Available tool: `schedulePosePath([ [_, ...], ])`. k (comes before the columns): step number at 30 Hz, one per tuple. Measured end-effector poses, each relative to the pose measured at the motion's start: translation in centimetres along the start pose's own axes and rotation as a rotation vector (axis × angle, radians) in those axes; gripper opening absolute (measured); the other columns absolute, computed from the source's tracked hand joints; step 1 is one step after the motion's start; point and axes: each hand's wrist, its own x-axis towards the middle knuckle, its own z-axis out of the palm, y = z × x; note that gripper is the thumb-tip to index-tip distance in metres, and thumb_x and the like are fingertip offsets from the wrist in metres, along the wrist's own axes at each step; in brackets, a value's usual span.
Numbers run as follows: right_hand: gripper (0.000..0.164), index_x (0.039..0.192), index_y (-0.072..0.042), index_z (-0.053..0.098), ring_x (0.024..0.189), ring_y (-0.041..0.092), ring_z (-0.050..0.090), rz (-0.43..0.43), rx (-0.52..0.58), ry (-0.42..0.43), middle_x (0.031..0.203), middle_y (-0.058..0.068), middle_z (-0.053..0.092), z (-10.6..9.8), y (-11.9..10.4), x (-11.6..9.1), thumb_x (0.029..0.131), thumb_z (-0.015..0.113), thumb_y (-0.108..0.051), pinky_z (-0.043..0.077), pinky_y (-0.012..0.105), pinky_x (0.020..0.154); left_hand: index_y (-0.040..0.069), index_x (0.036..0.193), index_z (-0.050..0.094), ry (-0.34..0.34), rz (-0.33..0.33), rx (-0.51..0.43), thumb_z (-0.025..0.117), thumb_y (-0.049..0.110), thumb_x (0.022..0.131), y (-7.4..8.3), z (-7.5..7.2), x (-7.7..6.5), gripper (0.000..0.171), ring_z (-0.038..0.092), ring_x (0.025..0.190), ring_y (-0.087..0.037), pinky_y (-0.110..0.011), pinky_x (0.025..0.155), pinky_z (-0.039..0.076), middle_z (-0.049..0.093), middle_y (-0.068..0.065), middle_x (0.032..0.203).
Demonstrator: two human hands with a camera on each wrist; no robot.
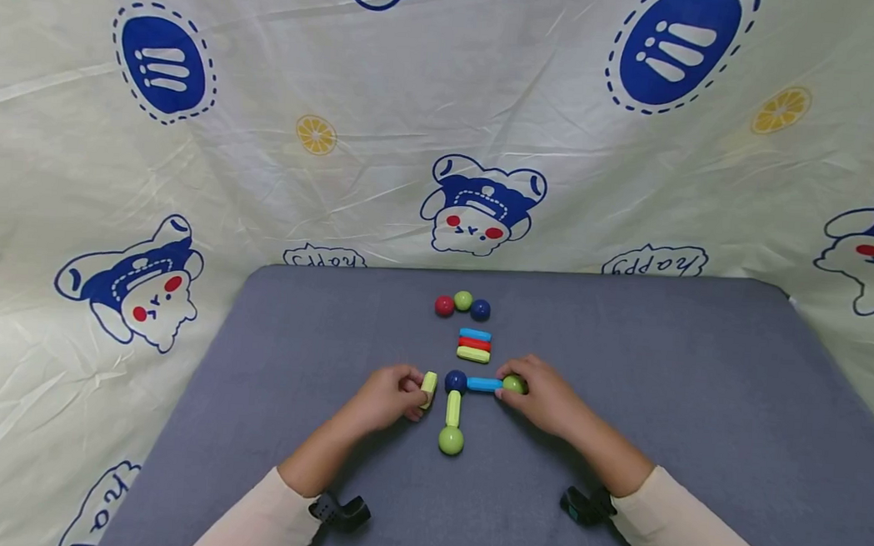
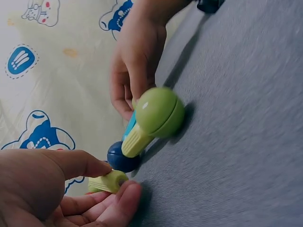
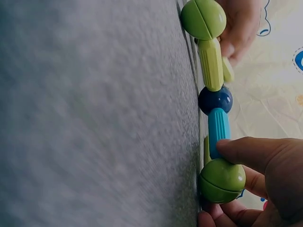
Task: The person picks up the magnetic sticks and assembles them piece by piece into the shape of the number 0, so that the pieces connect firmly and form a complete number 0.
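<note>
Closest in, two pale sleeves (image 1: 260,513) lie over the grey counter (image 1: 664,362), with a black device (image 1: 340,512) at each wrist. Beyond them, midway between the counter's left and right edges, a green ball (image 1: 451,441) ends a joined, L-shaped piece. From it a green rod (image 1: 454,409) runs toward the far edge and meets a dark blue ball (image 1: 456,381). There the piece turns toward the right edge, through a blue rod (image 1: 484,384) to a second green ball (image 1: 514,384).

The person's left hand (image 1: 390,400) pinches a loose green rod (image 1: 428,387), its grip together on that rod just beside the dark blue ball, not touching it. The right hand (image 1: 545,396) has its grip clamped on the second green ball, thumb by the blue rod's end.

Farther off, a green bar (image 1: 473,354), a red bar (image 1: 474,344) and a blue bar (image 1: 475,335) lie side by side, parallel to the far edge. Near that edge sit a red ball (image 1: 444,306), a navy ball (image 1: 481,310) and, between them, a lime ball (image 1: 463,300). Behind hangs a printed cloth (image 1: 389,70).
</note>
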Motion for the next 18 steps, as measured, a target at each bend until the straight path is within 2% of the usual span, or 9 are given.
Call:
schedulePosePath([
  [3,0.017,0.110,-0.012,0.071,0.093,0.022,0.055,0.000,-0.006,-0.002,0.108,0.011,0.064,-0.2,0.0,0.3,0.094,0.071,-0.019,0.046,0.038,0.081,-0.009,0.115,0.063,-0.038,-0.020,-0.098,0.065,0.003,0.092,-0.3,0.1,-0.8,0.026,0.068,0.066,-0.013,-0.032,0.066,0.061,0.067,-0.010,0.085],
  [7,0.017,0.110,-0.011,0.071,0.091,0.021,0.054,-0.002,-0.008,-0.001,0.106,0.010,0.063,-0.3,0.1,0.7,0.094,0.072,-0.019,0.044,0.036,0.079,-0.011,0.110,0.064,-0.093,-0.039,-0.167,0.065,0.002,0.091,-0.4,0.4,-2.1,0.023,0.066,0.064,-0.010,-0.031,0.064,0.061,0.067,-0.008,0.084],
  [12,0.017,0.109,-0.011,0.071,0.091,0.022,0.054,-0.004,0.005,0.009,0.108,0.011,0.064,-0.2,0.2,0.9,0.094,0.072,-0.019,0.044,0.035,0.080,-0.009,0.106,0.065,-0.192,-0.098,-0.208,0.068,0.005,0.091,-0.5,1.0,-4.0,0.021,0.065,0.061,-0.009,-0.028,0.060,0.060,0.068,-0.004,0.079],
  [18,0.017,0.109,-0.012,0.071,0.089,0.021,0.054,-0.009,0.017,0.013,0.107,0.011,0.063,-0.1,0.2,0.9,0.094,0.072,-0.019,0.043,0.033,0.078,-0.002,0.097,0.068,-0.270,-0.162,-0.224,0.075,0.010,0.087,-0.5,2.0,-5.8,0.017,0.063,0.054,-0.010,-0.025,0.053,0.056,0.066,-0.001,0.072],
])
